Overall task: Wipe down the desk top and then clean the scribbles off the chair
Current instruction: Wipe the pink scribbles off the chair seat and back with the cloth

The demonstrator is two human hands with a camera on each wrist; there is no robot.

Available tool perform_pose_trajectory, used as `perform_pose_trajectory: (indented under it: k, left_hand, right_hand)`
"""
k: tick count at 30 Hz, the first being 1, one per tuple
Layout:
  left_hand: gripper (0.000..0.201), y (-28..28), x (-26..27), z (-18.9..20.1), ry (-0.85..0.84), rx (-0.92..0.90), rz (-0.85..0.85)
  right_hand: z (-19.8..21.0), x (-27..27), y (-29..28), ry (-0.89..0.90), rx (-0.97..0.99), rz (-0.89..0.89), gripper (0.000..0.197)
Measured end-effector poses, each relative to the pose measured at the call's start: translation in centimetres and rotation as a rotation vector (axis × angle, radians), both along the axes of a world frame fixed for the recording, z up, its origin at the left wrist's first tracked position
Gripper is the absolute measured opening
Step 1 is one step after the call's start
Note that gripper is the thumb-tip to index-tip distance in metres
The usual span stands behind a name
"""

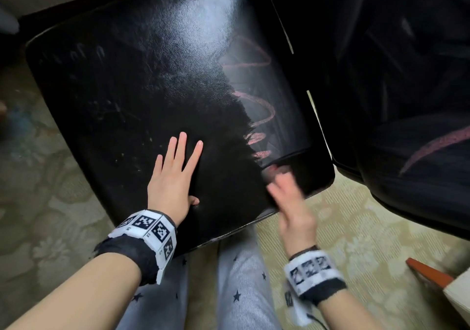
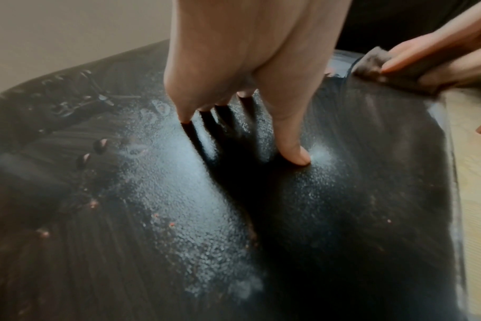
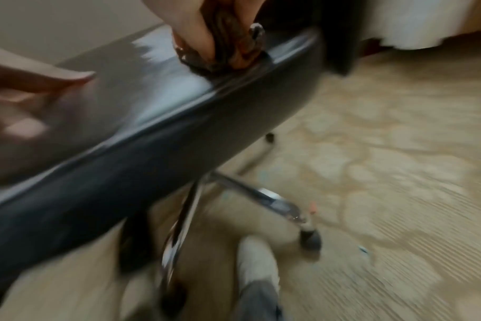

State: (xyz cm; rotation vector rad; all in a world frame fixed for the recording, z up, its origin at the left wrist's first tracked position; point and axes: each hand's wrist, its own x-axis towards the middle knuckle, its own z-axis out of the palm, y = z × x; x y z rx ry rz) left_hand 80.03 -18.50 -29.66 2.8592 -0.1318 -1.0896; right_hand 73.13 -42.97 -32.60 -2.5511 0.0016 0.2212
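We see the left hand point(image 1: 173, 177) flat, fingers spread, pressing the black chair seat point(image 1: 127, 88). Right hand point(image 1: 290, 200) clamps a dark cloth point(image 2: 393, 71) at the seat's near-right edge, beside pink scribbles point(image 1: 256, 116).

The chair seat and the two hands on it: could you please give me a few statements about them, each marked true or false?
1. The left hand lies flat on the chair seat with its fingers spread. True.
2. The right hand is empty. False: it grips a dark cloth against the seat's edge.
3. Pink scribbles remain on the seat's right part. True.
4. The seat is white fabric. False: it is shiny black with a leather-like grain.
5. The chair stands on bare wooden boards. False: the floor is a pale patterned carpet.
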Motion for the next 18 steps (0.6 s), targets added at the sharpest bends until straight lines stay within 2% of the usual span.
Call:
perform_pose_trajectory:
  k: [1, 3, 4, 5, 7, 9, 11, 13, 15, 18]
  left_hand:
    - [0.124, 0.0, 0.0, 0.0, 0.003, -0.006, 0.003]
    - [0.124, 0.1, 0.1, 0.0, 0.002, -0.010, 0.001]
    - [0.124, 0.1, 0.1, 0.0, -0.002, -0.007, -0.001]
    - [0.124, 0.1, 0.1, 0.0, -0.005, -0.002, -0.005]
    - [0.124, 0.2, 0.0, 0.0, -0.002, 0.001, -0.012]
    - [0.125, 0.1, -0.1, -0.1, -0.009, 0.001, -0.005]
    - [0.125, 0.1, -0.1, -0.2, -0.010, 0.001, -0.001]
    - [0.125, -0.1, -0.2, -0.2, -0.012, 0.005, 0.002]
    - [0.125, -0.3, -0.4, -0.3, -0.018, 0.009, 0.013]
    - [0.125, -0.4, -0.3, -0.3, -0.017, 0.024, 0.006]
  right_hand:
    - [-0.6, -1.4, 1.2, 0.077, 0.060, 0.115, 0.042]
    - [-0.8, -3.7, 2.5, 0.079, 0.128, 0.409, 0.041]
    - [-0.9, -3.7, 2.1, 0.037, 0.150, 0.500, 0.037]
    - [-0.6, -2.8, 1.4, 0.019, 0.167, 0.501, 0.036]
    - [0.6, 0.6, -0.4, 0.071, 0.227, 0.295, 0.035]
    - [0.9, 4.7, -3.3, 0.024, 0.047, -0.006, 0.045]
    - [0.6, 7.9, -5.2, 0.066, 0.018, -0.271, 0.051]
    - [0.6, 8.9, -4.4, 0.075, -0.014, -0.328, 0.054]
    - [0.7, 8.1, -2.6, -0.011, -0.048, -0.309, 0.052]
    - [0.4, 5.9, 1.2, -0.145, 0.025, -0.048, 0.044]
